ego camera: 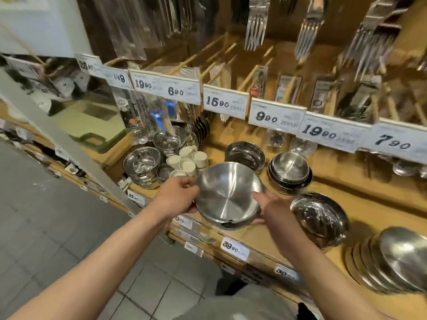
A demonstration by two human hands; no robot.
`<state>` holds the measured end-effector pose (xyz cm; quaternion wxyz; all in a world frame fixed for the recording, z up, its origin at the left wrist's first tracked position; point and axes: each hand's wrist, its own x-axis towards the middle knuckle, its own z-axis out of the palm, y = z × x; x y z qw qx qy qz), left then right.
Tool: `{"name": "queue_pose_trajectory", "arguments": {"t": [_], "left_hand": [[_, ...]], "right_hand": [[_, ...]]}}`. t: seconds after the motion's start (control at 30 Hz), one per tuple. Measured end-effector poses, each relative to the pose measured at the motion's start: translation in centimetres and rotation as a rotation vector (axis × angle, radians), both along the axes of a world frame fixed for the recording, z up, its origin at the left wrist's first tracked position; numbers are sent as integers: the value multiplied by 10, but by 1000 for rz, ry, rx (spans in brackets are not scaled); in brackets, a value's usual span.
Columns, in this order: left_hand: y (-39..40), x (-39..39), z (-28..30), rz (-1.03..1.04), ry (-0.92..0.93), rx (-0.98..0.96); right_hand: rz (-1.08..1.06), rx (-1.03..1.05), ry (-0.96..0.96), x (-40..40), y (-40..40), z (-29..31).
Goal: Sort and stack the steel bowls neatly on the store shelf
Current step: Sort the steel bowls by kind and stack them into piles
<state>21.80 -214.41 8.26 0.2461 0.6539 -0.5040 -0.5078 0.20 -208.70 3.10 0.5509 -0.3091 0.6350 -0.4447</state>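
A wide brushed steel bowl (227, 192), stacked on at least one more beneath it, is held just above the front of the wooden shelf (367, 218). My left hand (178, 196) grips its left rim and my right hand (269, 207) grips its right rim and underside. Behind it sit a shiny deep bowl (245, 155) and a nested stack of smaller bowls (290, 173). To the right a polished bowl (320, 218) leans on its side, and a row of tilted steel plates or bowls (392, 259) fills the far right.
Left of the held bowl stand shiny bowl stacks (142, 163), another steel bowl (167, 139) and several small white cups (188, 161). Price tags (225, 101) line the upper rail, with packs of forks (256, 24) hanging above. Grey floor tiles (46, 215) lie below left.
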Motion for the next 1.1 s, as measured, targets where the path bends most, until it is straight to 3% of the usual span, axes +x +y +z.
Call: {"name": "queue_pose_trajectory", "arguments": {"t": [0.3, 0.43, 0.6, 0.97, 1.1], "left_hand": [[-58, -6, -32, -73, -23, 58], [-70, -4, -44, -163, -123, 53], [-85, 0, -52, -364, -255, 6], [-95, -2, -68, -482, -224, 13], [-98, 0, -69, -454, -133, 60]], "right_hand": [[-129, 40, 219, 13, -29, -6], [-45, 146, 531, 15, -28, -10], [-109, 172, 569, 25, -25, -12], [-265, 185, 609, 41, -26, -20], [-285, 202, 612, 41, -26, -27]]}}
